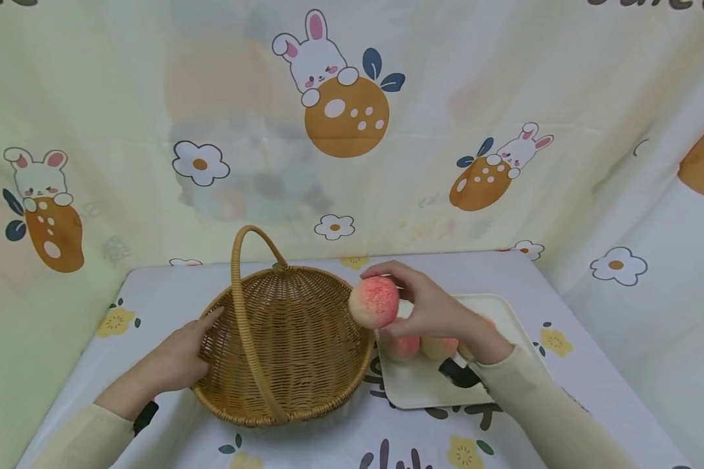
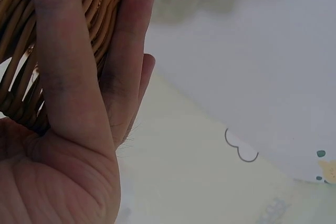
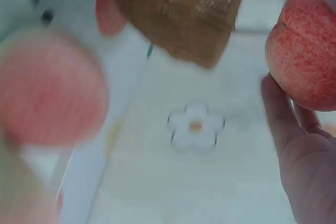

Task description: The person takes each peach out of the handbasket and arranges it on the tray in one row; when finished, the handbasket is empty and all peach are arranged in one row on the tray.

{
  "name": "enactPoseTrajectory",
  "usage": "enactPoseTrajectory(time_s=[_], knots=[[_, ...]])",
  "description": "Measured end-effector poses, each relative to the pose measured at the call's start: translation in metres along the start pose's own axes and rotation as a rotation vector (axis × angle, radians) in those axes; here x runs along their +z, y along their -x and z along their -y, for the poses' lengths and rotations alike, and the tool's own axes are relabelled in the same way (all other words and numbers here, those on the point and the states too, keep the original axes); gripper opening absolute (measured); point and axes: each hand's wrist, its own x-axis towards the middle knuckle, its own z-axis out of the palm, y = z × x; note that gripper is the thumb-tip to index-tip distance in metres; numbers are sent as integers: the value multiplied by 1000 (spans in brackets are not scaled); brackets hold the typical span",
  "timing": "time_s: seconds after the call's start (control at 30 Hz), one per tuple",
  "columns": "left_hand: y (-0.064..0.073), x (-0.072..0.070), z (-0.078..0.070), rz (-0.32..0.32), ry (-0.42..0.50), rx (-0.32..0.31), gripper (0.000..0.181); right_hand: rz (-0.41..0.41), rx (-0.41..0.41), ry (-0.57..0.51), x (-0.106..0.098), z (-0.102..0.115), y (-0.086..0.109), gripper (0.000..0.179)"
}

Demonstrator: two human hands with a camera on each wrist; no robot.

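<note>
A pink-and-cream peach (image 1: 374, 302) is in my right hand (image 1: 431, 306), gripped between thumb and fingers at the right rim of the wicker basket (image 1: 305, 345). The right wrist view shows the same peach (image 3: 304, 51) with fingers along its underside. My left hand (image 1: 178, 355) holds the basket's left side, one finger reaching over the rim. Close up in the left wrist view, fingers (image 2: 68, 66) lie along the woven wicker (image 2: 105, 19). The basket's mouth faces me, and its inside shows bare weave.
Right of the basket, a cream tray (image 1: 410, 391) holds several peaches (image 1: 403, 348), partly hidden under my right forearm. The basket's tall arched handle (image 1: 243, 312) rises across its opening. A patterned cloth (image 1: 170, 423) covers the table, with a printed curtain (image 1: 422, 195) behind.
</note>
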Motion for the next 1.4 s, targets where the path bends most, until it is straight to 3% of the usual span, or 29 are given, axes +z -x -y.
enactPoseTrajectory(time_s=[0.33, 0.63, 0.8, 0.97, 1.4], knots=[[0, 0, 3, -3, -7, 10, 91, -154, 74, 148, -75, -28, 69, 76], [-2, -2, 4, -5, -10, 3, 91, -262, 146, 300, -114, -54, 114, 82], [-2, -1, 5, -5, -14, 7, 92, -246, 265, 433, -123, -69, 133, 78], [-2, -1, 5, 1, -11, 6, 92, -171, 370, 545, -122, -77, 145, 76], [-2, 0, 4, -1, -14, 13, 92, -58, 446, 581, -114, -114, 168, 73]])
